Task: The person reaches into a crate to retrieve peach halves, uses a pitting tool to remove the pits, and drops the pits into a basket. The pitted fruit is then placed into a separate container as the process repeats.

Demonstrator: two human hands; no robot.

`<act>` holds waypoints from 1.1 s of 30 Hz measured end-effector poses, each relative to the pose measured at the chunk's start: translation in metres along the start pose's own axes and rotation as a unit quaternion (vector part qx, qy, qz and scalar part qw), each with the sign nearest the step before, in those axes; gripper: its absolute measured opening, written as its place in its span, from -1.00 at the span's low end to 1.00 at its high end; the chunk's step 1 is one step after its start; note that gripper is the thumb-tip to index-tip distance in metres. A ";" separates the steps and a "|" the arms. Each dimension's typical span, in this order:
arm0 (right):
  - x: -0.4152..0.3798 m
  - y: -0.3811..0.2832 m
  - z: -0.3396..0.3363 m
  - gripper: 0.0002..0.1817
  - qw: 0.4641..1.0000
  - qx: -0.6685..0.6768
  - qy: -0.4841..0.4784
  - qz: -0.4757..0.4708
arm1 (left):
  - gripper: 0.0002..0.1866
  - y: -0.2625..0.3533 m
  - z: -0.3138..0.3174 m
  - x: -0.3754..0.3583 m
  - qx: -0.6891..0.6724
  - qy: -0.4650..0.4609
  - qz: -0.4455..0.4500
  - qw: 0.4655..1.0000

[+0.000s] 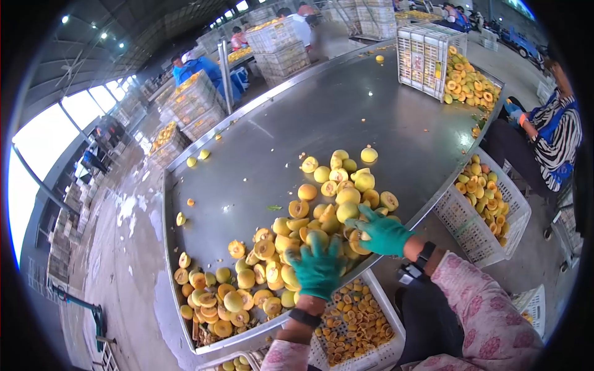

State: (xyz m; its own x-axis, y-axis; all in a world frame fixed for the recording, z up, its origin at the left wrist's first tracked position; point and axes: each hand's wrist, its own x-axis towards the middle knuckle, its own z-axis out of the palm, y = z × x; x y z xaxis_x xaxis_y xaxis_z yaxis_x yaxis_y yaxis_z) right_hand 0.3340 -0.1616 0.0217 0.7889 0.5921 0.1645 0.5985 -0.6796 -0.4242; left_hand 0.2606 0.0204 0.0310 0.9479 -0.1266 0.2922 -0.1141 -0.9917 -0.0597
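Note:
A heap of yellow peaches (264, 250), some whole and many cut in half, lies along the near edge of a metal table (260, 161). My left hand (317, 270), in a green glove, rests over the near side of the heap with its fingers spread. To its right, my green-gloved right hand (385, 232) touches the heap, fingers apart around some peach pieces. Neither hand clearly grips a single fruit; the fingertips are partly hidden among the peaches.
Below the table edge stands a white crate (396, 337) of small peach pieces. Another white crate (516, 213) of halves is at right. A tipped crate (424, 59) spills halves at the table's far corner. A seated person (550, 136) is at right; stacked crates (195, 102) stand beyond.

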 end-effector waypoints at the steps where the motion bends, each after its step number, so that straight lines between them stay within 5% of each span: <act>1: 0.002 -0.005 0.009 -0.51 0.999 0.034 -0.017 -0.005 | -0.58 -0.014 0.002 -0.006 0.015 0.003 0.000 1.000; 7: 0.013 -0.093 0.071 -0.54 0.993 0.102 -0.057 -0.004 | -0.59 -0.087 0.010 -0.068 0.130 0.045 0.011 0.990; 9: 0.001 -0.111 0.064 -0.54 0.994 0.109 -0.003 -0.031 | -0.57 -0.106 0.009 -0.091 0.148 0.054 -0.049 0.986; 12: -0.021 -0.112 0.064 -0.55 0.979 0.147 0.132 -0.056 | -0.55 -0.116 -0.006 -0.129 0.139 0.057 -0.132 0.980; 14: -0.029 -0.088 0.041 -0.55 0.973 0.183 0.129 -0.058 | -0.52 -0.114 -0.010 -0.140 0.099 0.089 -0.178 0.975; 18: -0.004 -0.039 0.008 -0.59 0.952 0.249 0.166 0.063 | -0.45 -0.122 -0.010 -0.110 -0.014 0.138 -0.221 0.965; 20: 0.021 -0.018 0.008 -0.56 0.981 0.091 0.169 0.008 | -0.43 -0.134 -0.006 -0.066 -0.075 0.133 -0.216 0.964; 23: 0.053 -0.007 0.013 -0.49 0.989 -0.034 0.133 -0.059 | -0.40 -0.163 -0.005 -0.004 -0.080 -0.056 -0.234 0.967; 25: 0.074 0.000 0.055 -0.55 0.995 0.015 0.085 -0.050 | -0.46 -0.176 0.021 0.012 -0.131 -0.180 -0.245 0.944; 29: 0.070 -0.034 0.030 -0.58 0.985 0.034 -0.168 -0.005 | -0.49 -0.159 0.041 -0.002 -0.088 -0.037 -0.175 0.980; 32: 0.042 -0.035 0.026 -0.55 0.988 0.115 -0.089 -0.053 | -0.45 -0.151 0.049 0.000 -0.231 0.108 -0.188 0.948; 33: 0.022 -0.062 -0.010 -0.53 0.991 0.103 -0.090 0.017 | -0.47 -0.147 0.046 0.004 -0.178 0.144 -0.178 0.957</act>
State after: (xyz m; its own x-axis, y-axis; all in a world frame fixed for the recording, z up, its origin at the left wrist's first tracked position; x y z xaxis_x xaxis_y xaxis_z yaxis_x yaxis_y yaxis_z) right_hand 0.3157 -0.1103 0.0608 0.7600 0.6499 -0.0062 0.5161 -0.6093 -0.6020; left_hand 0.2946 0.1672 -0.0035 0.8299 0.2703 0.4881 0.0580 -0.9119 0.4063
